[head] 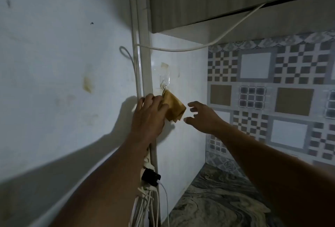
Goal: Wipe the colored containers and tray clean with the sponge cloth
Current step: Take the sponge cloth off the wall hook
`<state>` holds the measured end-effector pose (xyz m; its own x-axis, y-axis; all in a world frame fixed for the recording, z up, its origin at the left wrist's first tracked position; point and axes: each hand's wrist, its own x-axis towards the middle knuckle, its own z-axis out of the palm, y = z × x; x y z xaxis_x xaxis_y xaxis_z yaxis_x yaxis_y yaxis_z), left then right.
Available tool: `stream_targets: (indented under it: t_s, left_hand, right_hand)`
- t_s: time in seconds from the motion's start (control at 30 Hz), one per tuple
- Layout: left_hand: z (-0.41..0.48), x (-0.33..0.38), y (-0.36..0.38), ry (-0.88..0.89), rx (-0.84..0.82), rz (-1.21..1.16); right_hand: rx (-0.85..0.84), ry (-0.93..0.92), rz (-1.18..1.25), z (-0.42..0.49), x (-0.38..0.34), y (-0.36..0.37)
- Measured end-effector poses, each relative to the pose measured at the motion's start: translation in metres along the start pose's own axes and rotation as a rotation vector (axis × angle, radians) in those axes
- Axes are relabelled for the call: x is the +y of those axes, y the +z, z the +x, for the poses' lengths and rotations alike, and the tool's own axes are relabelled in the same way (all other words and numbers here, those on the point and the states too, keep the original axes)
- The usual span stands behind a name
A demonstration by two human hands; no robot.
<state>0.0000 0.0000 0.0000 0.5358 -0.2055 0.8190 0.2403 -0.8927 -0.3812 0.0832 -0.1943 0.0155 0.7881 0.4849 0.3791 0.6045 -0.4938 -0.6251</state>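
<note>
A person reaches with both bare hands toward a yellow-brown sponge cloth (174, 107) that hangs by one corner from a clear adhesive hook (164, 81) stuck to the white wall panel (181, 67), just beside a vertical cable duct (145, 63). The left hand (150, 114) lies against the cloth's left edge, its fingers curled over the fabric; whether they have closed on it cannot be told from this angle. The right hand (201, 116) hovers just beside the cloth's lower right corner, fingers spread and holding nothing.

The cloth droops in soft folds, which suggests a light, limp thing that should crumple in the palm rather than keep a shape. It is unlikely to slip or break. The sensible place to take it appears to be near the hooked top corner, lifting it up off the hook rather than tugging down against the adhesive.

The colored containers and tray are not in view. Below, a marbled tabletop (217, 199) meets patterned tiles (272, 90), and a power strip (149, 174) with cords hangs on the duct. No brand, label or legible writing shows.
</note>
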Motion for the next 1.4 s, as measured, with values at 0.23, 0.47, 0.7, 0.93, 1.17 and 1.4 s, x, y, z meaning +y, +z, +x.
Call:
stream_targets:
  t_s: [0.23, 0.47, 0.7, 0.93, 1.17, 1.4]
  left_hand:
    - [0.019, -0.02, 0.027, 0.063, 0.271, -0.019]
    - [0.038, -0.032, 0.032, 0.034, 0.43, -0.12]
    - [0.076, -0.025, 0.003, -0.102, 0.449, -0.252]
    - [0.097, -0.016, -0.018, -0.18, 0.339, -0.347]
    - [0.102, -0.018, -0.023, -0.271, 0.286, -0.439]
    - [0.102, -0.021, -0.025, -0.362, 0.33, -0.692]
  right_hand:
    - [-0.023, 0.032, 0.38, 0.027, -0.021, 0.02]
    - [-0.054, 0.087, 0.503, 0.049, -0.028, 0.01]
    - [-0.307, 0.166, 0.956, 0.053, -0.038, -0.015]
    - [-0.403, 0.175, 0.928, 0.046, -0.016, -0.023]
    - [0.101, 0.062, 0.81, 0.051, -0.027, -0.028]
    - [0.235, 0.012, 0.727, 0.056, -0.055, -0.047]
